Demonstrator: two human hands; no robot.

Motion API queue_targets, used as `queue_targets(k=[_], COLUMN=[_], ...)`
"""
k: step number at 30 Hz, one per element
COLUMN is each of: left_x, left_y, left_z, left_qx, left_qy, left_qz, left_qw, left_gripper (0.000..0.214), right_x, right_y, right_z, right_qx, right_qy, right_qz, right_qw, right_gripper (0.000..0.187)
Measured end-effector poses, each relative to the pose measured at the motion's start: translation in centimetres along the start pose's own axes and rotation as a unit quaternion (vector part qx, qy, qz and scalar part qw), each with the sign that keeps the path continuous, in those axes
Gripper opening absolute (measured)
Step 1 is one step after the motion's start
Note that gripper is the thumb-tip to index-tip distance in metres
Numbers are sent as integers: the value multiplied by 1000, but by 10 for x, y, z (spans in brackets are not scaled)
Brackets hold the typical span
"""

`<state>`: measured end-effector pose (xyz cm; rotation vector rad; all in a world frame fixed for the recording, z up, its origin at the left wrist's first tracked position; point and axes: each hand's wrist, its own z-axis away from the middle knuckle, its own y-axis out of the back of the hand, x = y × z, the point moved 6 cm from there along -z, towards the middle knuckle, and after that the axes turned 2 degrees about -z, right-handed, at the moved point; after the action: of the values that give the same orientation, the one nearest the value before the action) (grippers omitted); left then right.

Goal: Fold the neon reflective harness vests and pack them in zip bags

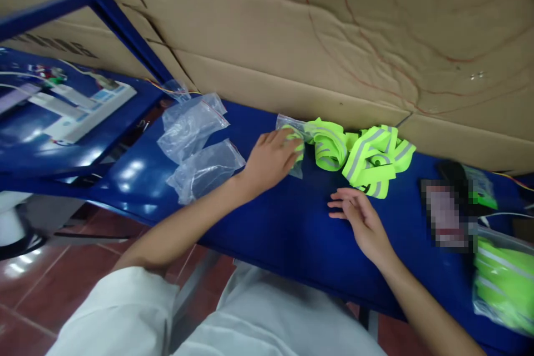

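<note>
My left hand (271,160) is curled over a small clear plastic bag (297,171) with a folded neon-yellow reflective strap (298,132) inside. Its fingers partly cover the bag, so the exact grip is hard to see. Just right of it lies a rolled neon strap (329,150) with a grey reflective stripe. A looser heap of the same striped strap (375,158) sits farther right. My right hand (361,217) hovers in front of that heap, fingers apart and holding nothing.
Clear zip bags (192,128) lie on the blue table (283,233) at left, near a white power strip (92,111). Rightward are a blurred phone-like object (446,214) and a large bag of neon straps (504,283). Cardboard (250,39) stands along the back.
</note>
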<state>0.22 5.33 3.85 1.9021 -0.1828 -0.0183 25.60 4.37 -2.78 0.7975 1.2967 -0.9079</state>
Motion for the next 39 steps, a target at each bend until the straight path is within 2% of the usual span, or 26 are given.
queue_targets(k=[2,3,7,10,12,15,17,18,21,24,28,32,34,37,39], left_x=[14,14,-13,-24,-10,33,55,59,52,33,10,12,19,33,38], left_y=[-9,-15,-29,-26,-21,-21,-29,-34,-50,-59,-56,-53,-56,-65,-70], left_z=[6,6,-13,-27,-29,-32,-40,-46,-59,-47,0,33,40,44,45], left_qx=[-23,-29,-9,23,39,27,3,-8,-24,-17,-4,-51,-80,-142,-185], left_qy=[-37,-35,16,53,44,-33,-65,-66,-50,-46,-12,55,96,140,157], left_qz=[-6,-11,-14,-9,4,44,125,169,267,350,487,637,697,755,777], left_qw=[999,999,1000,998,998,998,990,983,962,936,873,767,707,625,581], left_gripper=[30,29,36,43,48,66,82,83,62,45,20,30,30,37,49], right_x=[3,5,8,8,8,8,7,6,0,-12,-24,-23,-24,-30,-32], right_y=[-3,-5,-7,-4,-2,1,0,0,-2,-4,-7,-9,-9,-10,-12], right_z=[-2,-2,-7,-12,-15,-19,-19,-19,-14,-7,1,4,6,11,11], right_qx=[-12,-20,-41,-45,-46,-46,-48,-50,-63,-73,-66,-33,-8,30,28], right_qy=[10,17,41,60,73,88,96,100,117,141,180,207,240,306,321], right_qz=[34,53,108,123,134,149,162,171,201,234,265,277,304,393,443], right_qw=[999,998,993,990,987,984,981,979,971,959,945,938,922,867,837], right_gripper=[40,41,45,47,49,53,55,55,51,45,35,32,44,77,94])
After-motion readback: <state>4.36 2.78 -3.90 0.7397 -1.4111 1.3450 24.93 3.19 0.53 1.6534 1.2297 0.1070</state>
